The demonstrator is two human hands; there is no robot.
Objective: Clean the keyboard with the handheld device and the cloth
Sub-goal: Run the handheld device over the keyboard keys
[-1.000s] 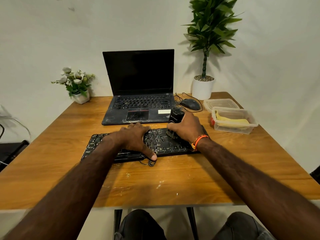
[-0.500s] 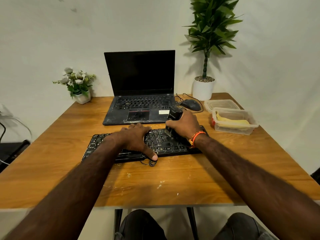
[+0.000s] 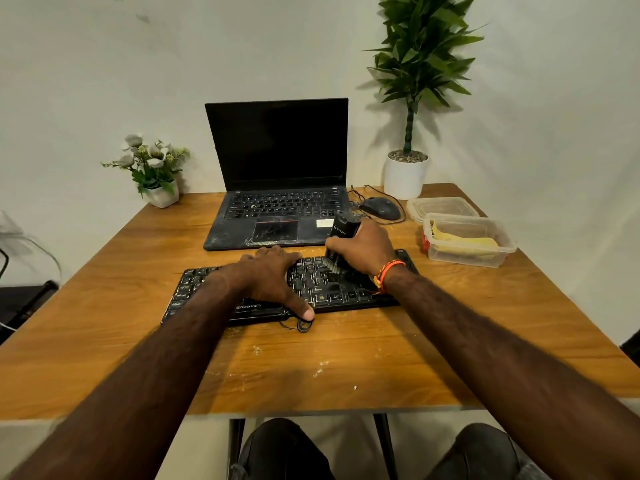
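Black keyboard [image 3: 332,289] lies flat near the table's middle; black handheld device [image 3: 341,242] stands tilted (bristles down) on its right keys

A wooden table [image 3: 104,323] is standing against a plain pale wall [image 3: 104,64], light falling softly across both, plant shadows showing.

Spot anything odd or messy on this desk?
White crumbs and dust are scattered on the table in front of the keyboard. The laptop palm rest looks dusty and scratched. A thin black loop lies at the keyboard's near edge.
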